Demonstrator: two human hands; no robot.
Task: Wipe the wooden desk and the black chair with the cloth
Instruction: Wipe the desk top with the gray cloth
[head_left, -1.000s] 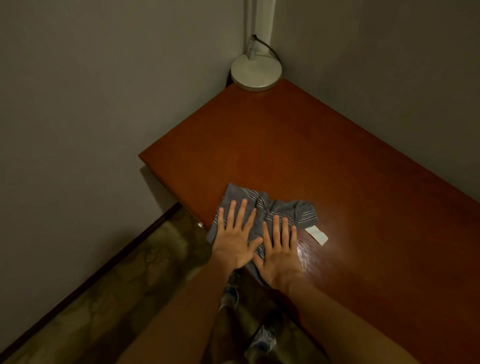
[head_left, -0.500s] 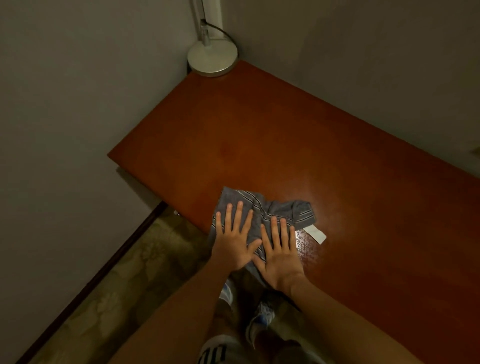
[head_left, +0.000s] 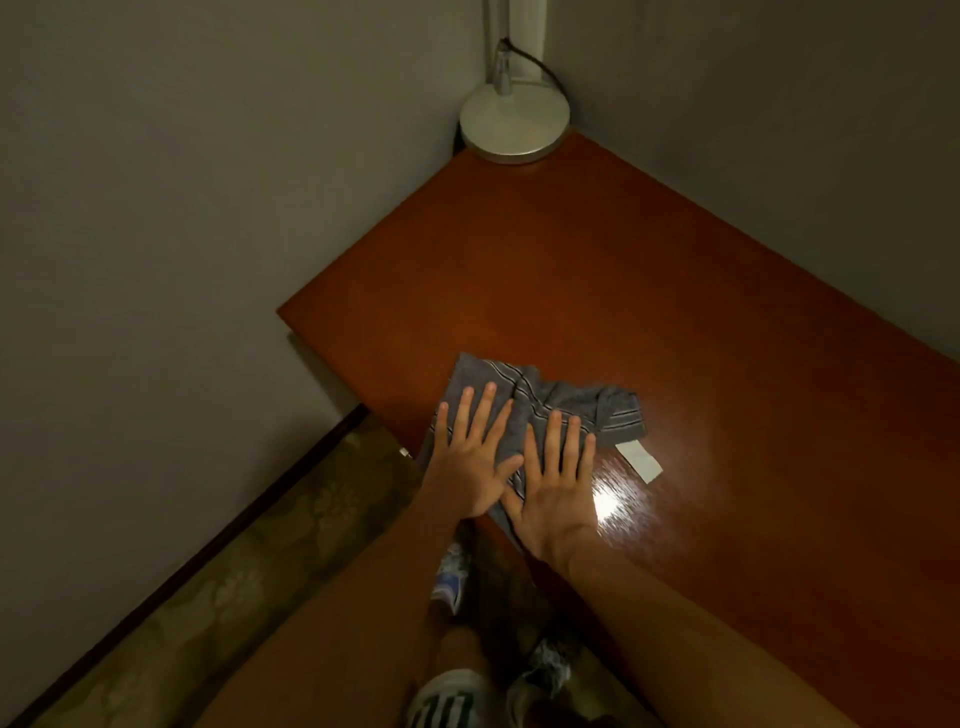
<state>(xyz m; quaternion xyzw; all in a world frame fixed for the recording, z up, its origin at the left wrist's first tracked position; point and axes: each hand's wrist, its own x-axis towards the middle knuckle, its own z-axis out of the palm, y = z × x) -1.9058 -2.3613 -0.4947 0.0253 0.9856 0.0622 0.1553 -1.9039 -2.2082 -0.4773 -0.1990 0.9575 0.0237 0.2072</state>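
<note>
The reddish wooden surface filled the corner between two grey walls. A grey striped cloth lay rumpled on it at the near left edge. The left hand and right hand pressed flat on the cloth side by side, fingers straight and spread. A round white lamp base stood in the far corner. A small white tag lay just beside the cloth's right end.

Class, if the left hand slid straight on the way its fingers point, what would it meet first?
Beyond the cloth the left hand crosses bare desk, then likely meets the white lamp base in the corner.
</note>
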